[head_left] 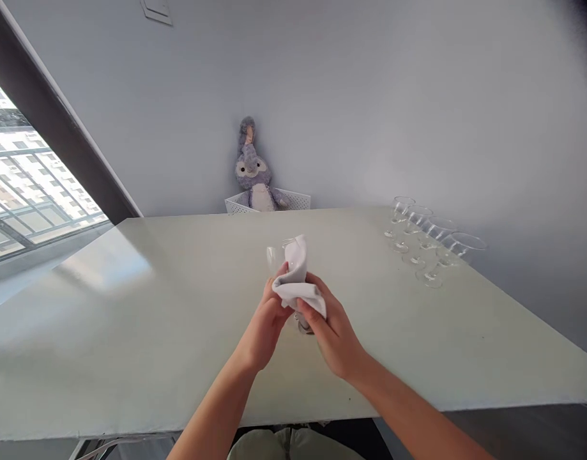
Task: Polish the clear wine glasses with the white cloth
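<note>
Over the middle of the table, my two hands meet around a stemmed glass (273, 257) and a white cloth (297, 254). My left hand (270, 314) is closed around the glass, whose clear bowl shows just beyond the fingers. My right hand (332, 322) is closed on the cloth, thumb on top, pressing it against the glass. One end of the cloth stands up at the rim; a fold droops over the right fingers. Under the hands the glass's lower part shows at the tabletop. Fingers and cloth hide most of the stem.
Several stemmed glasses (430, 278) stand upright in a slanting row at the table's right edge. The pale table (130, 358) meets the walls behind. Past its far edge a plush rabbit (261, 195) sits in a white perforated basket (300, 201). A window (34, 172) is on the left.
</note>
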`<state>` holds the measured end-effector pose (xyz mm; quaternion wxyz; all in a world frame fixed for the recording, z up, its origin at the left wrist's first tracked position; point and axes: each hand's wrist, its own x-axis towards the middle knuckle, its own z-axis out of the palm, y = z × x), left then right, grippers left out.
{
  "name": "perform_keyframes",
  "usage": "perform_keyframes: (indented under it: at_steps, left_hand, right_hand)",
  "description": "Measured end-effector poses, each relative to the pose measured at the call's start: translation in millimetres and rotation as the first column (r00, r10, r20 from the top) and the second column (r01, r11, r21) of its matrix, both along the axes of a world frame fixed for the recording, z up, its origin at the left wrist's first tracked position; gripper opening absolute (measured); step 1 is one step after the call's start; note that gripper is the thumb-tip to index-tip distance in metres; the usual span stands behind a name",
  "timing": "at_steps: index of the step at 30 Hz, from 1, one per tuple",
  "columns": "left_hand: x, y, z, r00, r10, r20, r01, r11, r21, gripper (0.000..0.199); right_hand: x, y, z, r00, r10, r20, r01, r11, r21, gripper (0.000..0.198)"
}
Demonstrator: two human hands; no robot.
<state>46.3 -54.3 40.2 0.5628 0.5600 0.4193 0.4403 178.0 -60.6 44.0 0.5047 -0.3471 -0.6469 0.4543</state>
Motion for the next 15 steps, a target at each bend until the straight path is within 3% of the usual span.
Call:
perform_keyframes:
  at_steps: [2,4,7,10,13,15]
  left_hand:
    - [-0.8,-0.9,1.7,0.979,-0.016,0.205,0.026,0.999,-0.044,0.059]
    - [-2.1,-1.7,7.8,0.965,-0.02,0.261,0.036,0.998,-0.059,0.052]
    - [-5.7,0.5,23.4,0.99,0.108,0.086,-0.107,0.994,-0.021,0.046]
    - [-11.5,7.2,38.8,0.973,0.229,-0.043,-0.225,0.972,0.066,0.06]
    - [-19.0,14.7,43.2,0.991,0.123,0.049,-0.125,0.991,0.055,0.062]
    - [-24.0,17.9,39.4,0.979,0.007,0.205,-0.027,0.995,0.094,0.057]
  right_hand:
    - [2.1,2.7,0.0,0.993,0.019,0.114,-0.025,0.999,0.048,0.027]
    - [4.5,4.5,-3.1,0.984,0.022,0.179,-0.033,0.998,0.057,0.025]
    - [8.1,6.3,-7.7,0.972,0.039,0.23,-0.063,0.993,0.095,0.023]
    - [10.6,7.4,-7.2,0.959,0.091,0.269,-0.124,0.986,0.108,0.022]
    - [13.4,9.0,-6.1,0.962,0.222,0.156,-0.213,0.974,-0.074,0.023]
    - [16.1,10.9,-8.6,0.946,0.324,-0.031,-0.32,0.91,-0.263,0.028]
